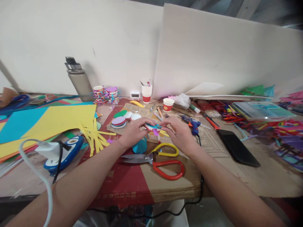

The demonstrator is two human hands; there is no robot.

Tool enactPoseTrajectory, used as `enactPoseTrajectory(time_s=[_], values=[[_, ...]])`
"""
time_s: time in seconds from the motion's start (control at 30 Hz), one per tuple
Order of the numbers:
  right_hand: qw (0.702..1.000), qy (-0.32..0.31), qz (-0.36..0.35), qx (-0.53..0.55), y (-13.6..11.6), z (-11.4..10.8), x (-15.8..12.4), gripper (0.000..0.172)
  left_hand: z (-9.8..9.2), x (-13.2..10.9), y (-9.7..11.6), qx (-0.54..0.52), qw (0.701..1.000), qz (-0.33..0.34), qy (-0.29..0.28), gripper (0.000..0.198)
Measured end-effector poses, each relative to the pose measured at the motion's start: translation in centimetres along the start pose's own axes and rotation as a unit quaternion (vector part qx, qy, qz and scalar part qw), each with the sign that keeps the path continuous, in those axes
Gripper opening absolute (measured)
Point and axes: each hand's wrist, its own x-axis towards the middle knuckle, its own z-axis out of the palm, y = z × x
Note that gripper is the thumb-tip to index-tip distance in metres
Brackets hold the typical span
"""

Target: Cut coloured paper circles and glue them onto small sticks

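Note:
My left hand (134,130) is closed on a small round paper craft piece (149,127), white at the side with blue paper on top. A purple paper strip (155,132) hangs from its near side. The fingers of my right hand (178,130) pinch the piece's right side, at the blue paper; fingertips partly hide it. Below lie large scissors (154,155) with one yellow and one red handle, blades pointing left. A blue paper circle (139,146) sits just above the blades. Left of my hands are a purple-topped round piece (118,121) and a green paper circle (120,113).
Yellow and blue paper sheets (56,118), yellow strips (94,142) and a blue-white device (68,154) lie left. A bottle (80,80) and paper cups (168,105) stand behind. A blue glue gun (194,126), orange cutter (212,123) and phone (238,147) lie right.

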Motion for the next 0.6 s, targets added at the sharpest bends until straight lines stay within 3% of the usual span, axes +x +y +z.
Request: enactPoseTrajectory(time_s=[0.4, 0.6], values=[[1.0, -0.001, -0.021, -0.014, -0.22, 0.07, 0.03, 0.015, -0.07, 0.03, 0.0, 0.007, 1.0, -0.007, -0.001, 0.017], [1.0, -0.007, -0.018, 0.004, -0.45, -0.02, 0.04, 0.025, 0.14, 0.0, -0.04, -0.01, 1.0, -0.027, 0.003, 0.016]])
